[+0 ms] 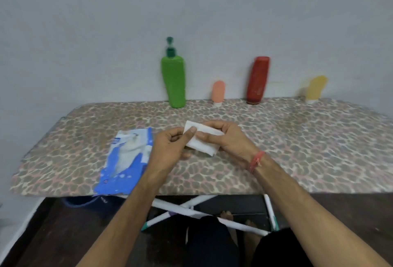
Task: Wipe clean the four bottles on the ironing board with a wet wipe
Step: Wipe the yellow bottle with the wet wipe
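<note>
Both forearms reach up from the bottom of the view and meet over the middle of the leopard-print padded ironing board (pixel 297 139), where the two hands share a folded white wet wipe (pixel 202 141). On the near-left side, the left hand (pixel 170 147) pinches its left edge, thumb on top. From the right, the right hand (pixel 225 141) grips the other end with curled fingers. A red thread band (pixel 256 160) circles that wrist. The wipe's long axis runs roughly left to right between them.

All four bottles stand upright in a row along the far edge against the grey wall, well apart from the hands and straight ahead. From left they are a tall green plastic pump bottle (pixel 174 81), a small peach squeeze tube (pixel 218 93), a dark red inverted bottle (pixel 257 80) and a small yellow tube (pixel 315 89). The peach tube lies most directly beyond the wipe; the green bottle sits nearer the left hand, the red and yellow nearer the right. None looks wiped yet, so the reach is forward. A blue and white wipes packet (pixel 125 158) lies flat just left of the left hand.
</note>
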